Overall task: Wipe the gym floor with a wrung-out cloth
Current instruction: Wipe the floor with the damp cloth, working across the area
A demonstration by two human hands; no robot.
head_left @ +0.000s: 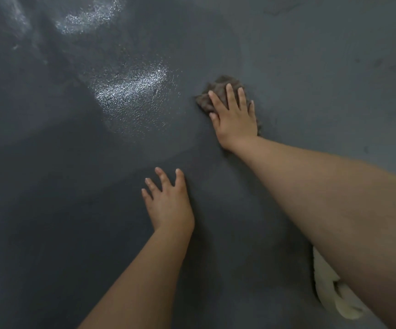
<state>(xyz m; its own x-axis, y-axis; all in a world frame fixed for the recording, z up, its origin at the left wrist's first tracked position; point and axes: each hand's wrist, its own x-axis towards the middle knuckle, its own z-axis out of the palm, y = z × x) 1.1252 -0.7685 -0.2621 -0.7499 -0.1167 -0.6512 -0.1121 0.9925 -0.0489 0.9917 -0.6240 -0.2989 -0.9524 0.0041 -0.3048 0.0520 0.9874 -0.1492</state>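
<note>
A crumpled grey-brown cloth (212,93) lies on the dark grey gym floor (311,67), right of the view's middle. My right hand (233,115) presses flat on the cloth with its fingers straight and spread, covering most of it. Nearer to me, my left hand (168,203) rests palm-down on the bare floor with its fingers spread, holding nothing.
Wet, shiny patches (133,89) glisten on the textured floor to the left of the cloth, with another patch (87,19) farther back. A pale cream fabric (330,288) shows under my right forearm at the lower right.
</note>
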